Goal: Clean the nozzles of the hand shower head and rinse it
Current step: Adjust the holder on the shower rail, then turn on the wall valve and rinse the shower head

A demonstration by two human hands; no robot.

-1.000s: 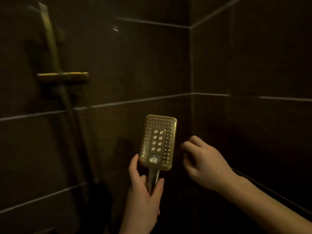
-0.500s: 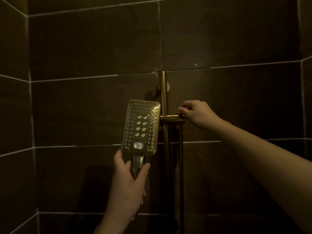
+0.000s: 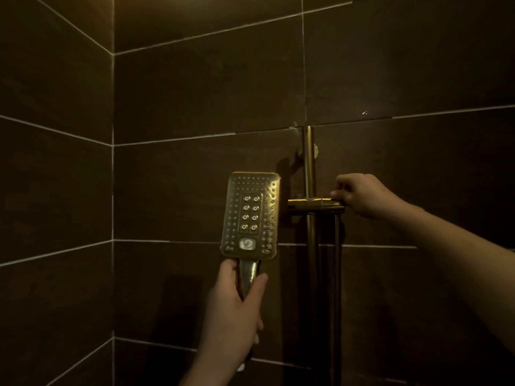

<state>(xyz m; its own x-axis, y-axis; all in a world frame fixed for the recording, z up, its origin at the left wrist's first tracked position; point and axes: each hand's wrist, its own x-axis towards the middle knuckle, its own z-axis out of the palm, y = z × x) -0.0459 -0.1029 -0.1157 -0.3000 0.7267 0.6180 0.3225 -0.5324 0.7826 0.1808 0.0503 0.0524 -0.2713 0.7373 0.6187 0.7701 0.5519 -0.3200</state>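
Note:
A gold rectangular hand shower head (image 3: 250,215) stands upright in the middle of the head view, its nozzle face turned toward me. My left hand (image 3: 237,305) is wrapped around its handle just below the head. To its right, a gold holder bracket (image 3: 315,205) sits on a vertical gold slide rail (image 3: 308,162). My right hand (image 3: 359,195) rests on the bracket's right end, fingers curled on it. The shower head's right edge is close to the bracket's left end; I cannot tell if they touch.
Dark brown wall tiles with pale grout surround me, with a corner (image 3: 113,190) at the left. A metal hose (image 3: 337,274) hangs down beside the rail below the bracket. The light is dim.
The view swung from the right corner to the rail. My right hand went from beside the shower head to the bracket's end and stays there. My left hand brought the shower head up next to the bracket.

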